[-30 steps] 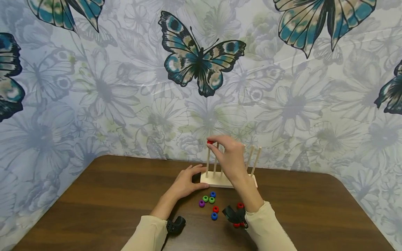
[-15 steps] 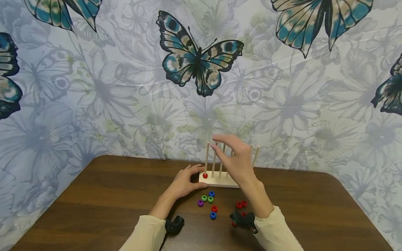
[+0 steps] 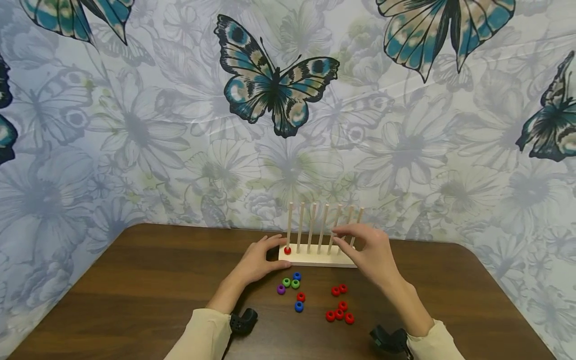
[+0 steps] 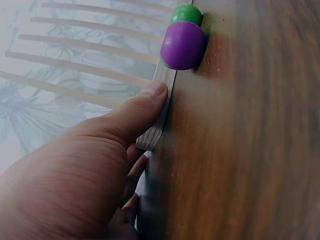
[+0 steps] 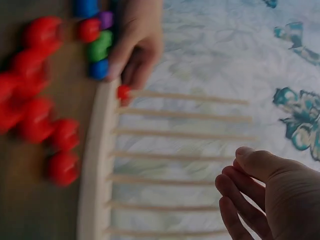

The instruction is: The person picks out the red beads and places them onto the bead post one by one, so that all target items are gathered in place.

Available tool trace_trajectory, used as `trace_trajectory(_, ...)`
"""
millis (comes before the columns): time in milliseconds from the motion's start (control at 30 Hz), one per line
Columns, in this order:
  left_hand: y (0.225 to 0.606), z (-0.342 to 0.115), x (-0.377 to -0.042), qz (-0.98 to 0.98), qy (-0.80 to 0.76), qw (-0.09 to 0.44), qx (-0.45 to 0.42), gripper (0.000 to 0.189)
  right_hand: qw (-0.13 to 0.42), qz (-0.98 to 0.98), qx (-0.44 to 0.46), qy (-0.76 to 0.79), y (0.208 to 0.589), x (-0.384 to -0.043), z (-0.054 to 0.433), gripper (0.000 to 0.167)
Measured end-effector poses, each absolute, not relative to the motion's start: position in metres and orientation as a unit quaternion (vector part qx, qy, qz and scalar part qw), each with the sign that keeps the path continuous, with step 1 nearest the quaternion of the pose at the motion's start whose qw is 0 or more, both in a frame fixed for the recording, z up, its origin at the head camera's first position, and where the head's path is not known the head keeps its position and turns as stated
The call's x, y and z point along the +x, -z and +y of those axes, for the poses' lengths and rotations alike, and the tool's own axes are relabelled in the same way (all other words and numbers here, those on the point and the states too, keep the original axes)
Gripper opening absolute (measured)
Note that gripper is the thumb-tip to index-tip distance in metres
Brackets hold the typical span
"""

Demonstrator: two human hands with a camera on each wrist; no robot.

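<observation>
A pale wooden peg stand (image 3: 315, 258) with several upright pegs rests near the back of the table. One red bead (image 3: 287, 251) sits at the bottom of its leftmost peg. My left hand (image 3: 255, 263) holds the stand's left end, with the thumb (image 4: 142, 107) along the front edge and the other fingers behind. In front of the right-hand pegs hovers my right hand (image 3: 372, 252), its fingers curved and nothing between them. The right wrist view shows the fingers (image 5: 240, 187) of that hand bent near the peg tops.
Before the stand lie loose blue, green, purple and red beads, among them a purple bead (image 3: 281, 289). Several red beads (image 3: 339, 314) lie further right. Black wrist cameras (image 3: 389, 340) jut from both wrists. A butterfly-print cloth (image 3: 180, 125) hangs behind the table (image 3: 148, 300).
My right hand has let go of the red bead, which dropped down the leftmost peg. That hand has moved right and lower. My left hand keeps its grip on the stand.
</observation>
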State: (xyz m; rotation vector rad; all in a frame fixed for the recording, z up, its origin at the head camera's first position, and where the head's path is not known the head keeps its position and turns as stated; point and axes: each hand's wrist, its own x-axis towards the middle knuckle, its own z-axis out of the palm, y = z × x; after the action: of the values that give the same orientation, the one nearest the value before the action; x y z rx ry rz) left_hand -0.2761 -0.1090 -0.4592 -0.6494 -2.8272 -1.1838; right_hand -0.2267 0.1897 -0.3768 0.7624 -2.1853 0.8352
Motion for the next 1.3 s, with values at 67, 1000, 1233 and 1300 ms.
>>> trace_trajectory(67,0.459,-0.109,-0.276,-0.902,0.381,0.001,-0.205,0.063,0.321,-0.845,0.287,-0.317,0.385,-0.224,0.198,0.022)
trace_trajectory(1000,0.458,-0.114,-0.28,-0.896,0.386,0.0,-0.219,0.062,-0.034,-0.871,0.31,-0.38,0.432,-0.21,0.233,0.02)
trace_trajectory(1233,0.458,-0.114,-0.28,-0.894,0.394,-0.005,-0.213,0.062,0.0,-0.879,0.291,-0.378,0.43,-0.211,0.232,0.018)
trace_trajectory(1300,0.458,-0.113,-0.281,-0.894,0.393,-0.006,-0.214,0.062,0.016,-0.879,0.28,-0.385,0.429,-0.211,0.233,0.018)
